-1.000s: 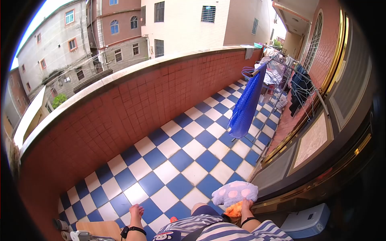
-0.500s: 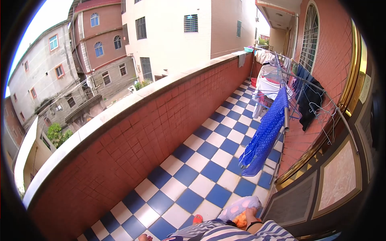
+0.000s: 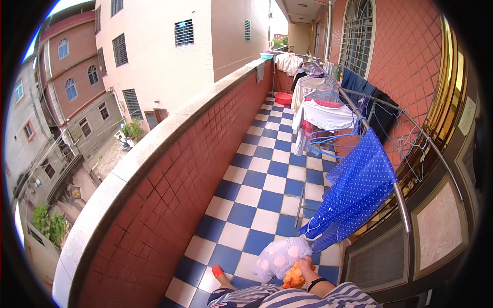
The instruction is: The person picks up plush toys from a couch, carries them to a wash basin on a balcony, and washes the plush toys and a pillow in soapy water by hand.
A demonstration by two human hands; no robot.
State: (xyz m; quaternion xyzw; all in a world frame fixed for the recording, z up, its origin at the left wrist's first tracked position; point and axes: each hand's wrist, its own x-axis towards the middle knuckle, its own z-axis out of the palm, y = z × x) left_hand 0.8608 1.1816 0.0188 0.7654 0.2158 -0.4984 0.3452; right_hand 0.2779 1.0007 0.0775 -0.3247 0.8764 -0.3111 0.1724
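Observation:
My right hand (image 3: 306, 263), a black band at its wrist, is closed on a fluffy lavender cloth-like item with pale pink dots (image 3: 280, 256). A bright orange fluffy thing (image 3: 294, 276) hangs just below the same hand; whether it is gripped too or part of the bundle, I cannot tell. Close ahead of the hand, a blue cloth with white dots (image 3: 354, 187) drapes over the end of a metal pole (image 3: 402, 208). My left hand is out of view.
Clothes, including a white garment (image 3: 328, 114), and several hangers (image 3: 328, 138) hang along the right side. A red basin (image 3: 283, 98) stands at the far end. A tiled parapet (image 3: 154, 215) runs along the left, above a checkered floor (image 3: 265, 219).
My view has moved forward and turned right, so the blue cloth and poles look nearer. The lavender item has come up further into view. My left hand has left the bottom edge.

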